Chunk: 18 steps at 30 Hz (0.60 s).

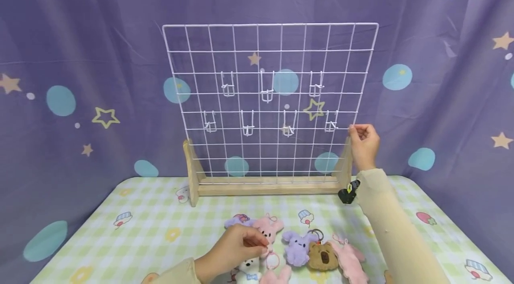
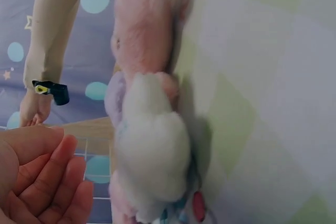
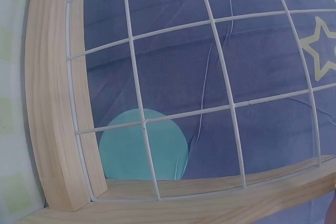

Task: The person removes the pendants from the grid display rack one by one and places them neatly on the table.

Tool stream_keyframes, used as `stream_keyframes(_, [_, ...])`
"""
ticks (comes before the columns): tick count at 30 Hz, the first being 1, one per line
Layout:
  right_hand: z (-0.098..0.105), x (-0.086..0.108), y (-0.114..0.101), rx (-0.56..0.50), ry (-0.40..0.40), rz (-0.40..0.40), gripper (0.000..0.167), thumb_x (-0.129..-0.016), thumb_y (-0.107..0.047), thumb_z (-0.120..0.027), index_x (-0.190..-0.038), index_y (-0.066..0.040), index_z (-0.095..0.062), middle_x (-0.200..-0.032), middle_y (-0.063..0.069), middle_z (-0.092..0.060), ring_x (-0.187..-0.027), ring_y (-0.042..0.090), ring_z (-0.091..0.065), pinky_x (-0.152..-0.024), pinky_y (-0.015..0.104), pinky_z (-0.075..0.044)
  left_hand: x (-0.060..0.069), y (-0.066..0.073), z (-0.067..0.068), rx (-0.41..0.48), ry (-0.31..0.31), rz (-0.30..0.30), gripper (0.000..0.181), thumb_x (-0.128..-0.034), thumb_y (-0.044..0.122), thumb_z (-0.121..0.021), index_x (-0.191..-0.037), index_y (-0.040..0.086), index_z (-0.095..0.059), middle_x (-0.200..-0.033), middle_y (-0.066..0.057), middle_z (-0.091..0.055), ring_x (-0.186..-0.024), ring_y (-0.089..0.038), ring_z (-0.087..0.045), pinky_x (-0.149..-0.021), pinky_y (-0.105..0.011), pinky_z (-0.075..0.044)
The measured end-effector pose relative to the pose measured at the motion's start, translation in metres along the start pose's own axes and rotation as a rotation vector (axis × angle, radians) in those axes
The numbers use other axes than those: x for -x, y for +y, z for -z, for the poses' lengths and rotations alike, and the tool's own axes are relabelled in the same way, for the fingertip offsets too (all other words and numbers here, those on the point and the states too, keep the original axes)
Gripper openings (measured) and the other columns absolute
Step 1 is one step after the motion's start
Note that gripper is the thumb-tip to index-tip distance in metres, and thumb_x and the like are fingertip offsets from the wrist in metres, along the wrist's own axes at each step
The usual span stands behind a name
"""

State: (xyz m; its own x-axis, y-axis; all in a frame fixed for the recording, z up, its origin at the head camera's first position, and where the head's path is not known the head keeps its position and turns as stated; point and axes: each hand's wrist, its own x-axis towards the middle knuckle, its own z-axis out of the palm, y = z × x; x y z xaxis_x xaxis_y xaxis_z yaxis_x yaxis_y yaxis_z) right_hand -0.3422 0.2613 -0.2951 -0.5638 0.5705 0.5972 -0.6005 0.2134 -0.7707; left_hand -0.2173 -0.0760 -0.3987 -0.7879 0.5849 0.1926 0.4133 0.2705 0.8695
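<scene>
My right hand (image 1: 364, 146) is at the right edge of a white wire grid panel (image 1: 269, 24), its thumb and fingers pinching the frame just above the wooden stand (image 1: 265, 189). Below and left, my left hand (image 1: 237, 246) hovers over a group of plush keychains with fingers loosely bent and nothing in them. Around it lie a pink plush (image 1: 270, 227), a white plush (image 1: 248, 271) with a blue bow, a purple plush (image 1: 297, 250), a brown bear plush (image 1: 323, 256) and another pink plush (image 1: 350, 261). In the left wrist view the white plush (image 2: 152, 150) is close beside the hand.
Several white wire hooks (image 1: 267, 95) hang on the grid in two rows. A green checked cloth (image 1: 152, 226) covers the table. Behind the grid hangs a purple curtain (image 1: 120, 52) with stars and dots. A black strap device (image 1: 348, 192) sits on the right wrist.
</scene>
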Motion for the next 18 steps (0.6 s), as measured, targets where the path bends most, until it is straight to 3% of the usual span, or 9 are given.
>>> stream_keyframes(7, [-0.001, -0.006, 0.001, 0.002, -0.024, -0.025, 0.004, -0.086, 0.004, -0.061, -0.085, 0.006, -0.057, -0.067, -0.008, -0.058, -0.06, 0.001, -0.054, -0.059, 0.009, -0.044, -0.007, 0.006, 0.01, -0.065, 0.056, -0.042, 0.009, -0.0814, 0.009, -0.072, -0.087, 0.002, -0.071, -0.08, 0.0, -0.069, -0.07, -0.002, -0.06, -0.066, -0.021, -0.053])
stream_keyframes(14, [0.025, -0.013, 0.019, 0.072, -0.018, -0.071, 0.01, -0.086, 0.002, -0.063, -0.091, 0.011, -0.058, -0.065, -0.016, -0.058, -0.06, -0.003, -0.055, -0.058, 0.007, -0.043, -0.013, 0.011, 0.015, -0.074, 0.056, -0.022, 0.01, -0.0827, 0.009, -0.07, -0.089, 0.001, -0.071, -0.083, -0.002, -0.07, -0.071, -0.004, -0.062, -0.067, -0.021, -0.053])
stream_keyframes(18, [0.041, -0.023, 0.03, 0.167, -0.081, -0.103, 0.016, -0.089, -0.007, -0.064, -0.096, 0.007, -0.062, -0.068, -0.022, -0.059, -0.065, -0.006, -0.056, -0.061, 0.007, -0.044, -0.016, 0.011, 0.023, -0.124, 0.073, -0.019, 0.009, -0.0837, 0.01, -0.07, -0.09, 0.005, -0.072, -0.084, -0.002, -0.071, -0.071, -0.005, -0.062, -0.068, -0.021, -0.053])
